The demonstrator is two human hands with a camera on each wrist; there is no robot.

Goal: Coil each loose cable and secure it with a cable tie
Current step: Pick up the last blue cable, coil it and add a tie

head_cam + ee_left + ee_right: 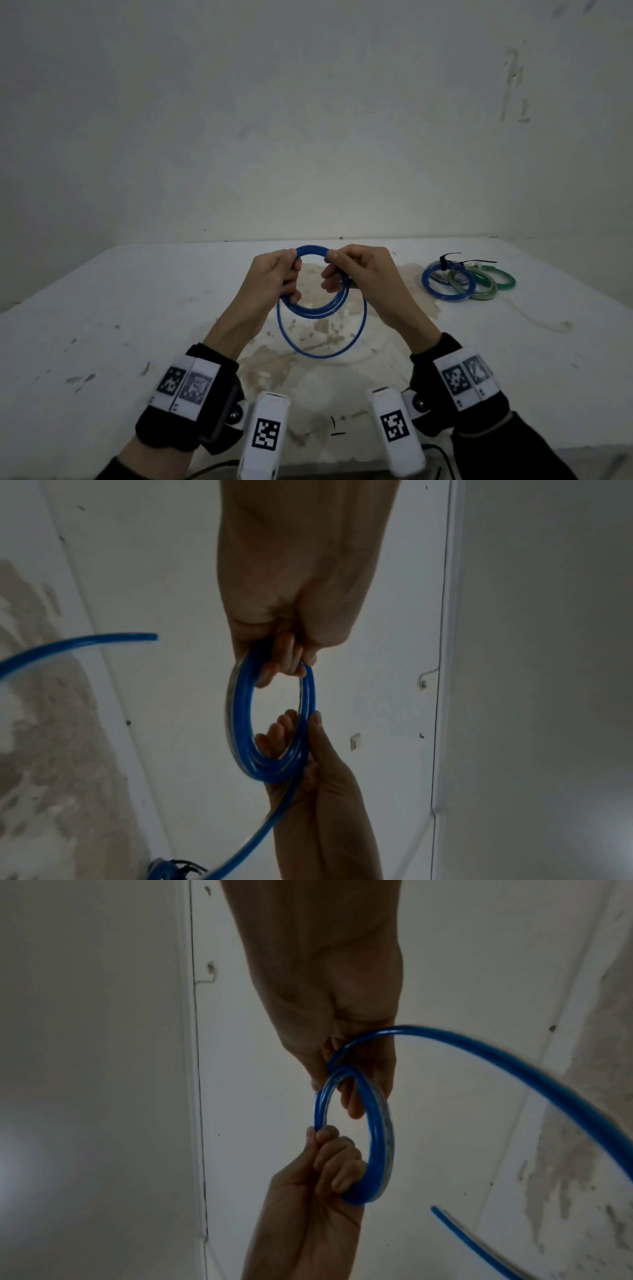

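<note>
A blue cable coil [317, 306] of several turns hangs upright above the white table [137, 308]. My left hand [291, 270] grips its upper left side, fingers curled through the ring. On the upper right side my right hand [334, 263] pinches it. One wider loose loop [322, 354] sags below the bundle. In the left wrist view my left hand [284, 661] holds the coil [240, 710] from above, and the cable's free end [103, 639] curves off to the left. In the right wrist view my right hand [352, 1080] holds the coil [380, 1123], and a loose length [514, 1066] sweeps right.
At the back right of the table lie three coils: blue [447, 282], pale [481, 286] and green [503, 277], with black cable ties [452, 258] on them. A brownish stained patch [325, 332] covers the table's middle. A bare wall stands behind.
</note>
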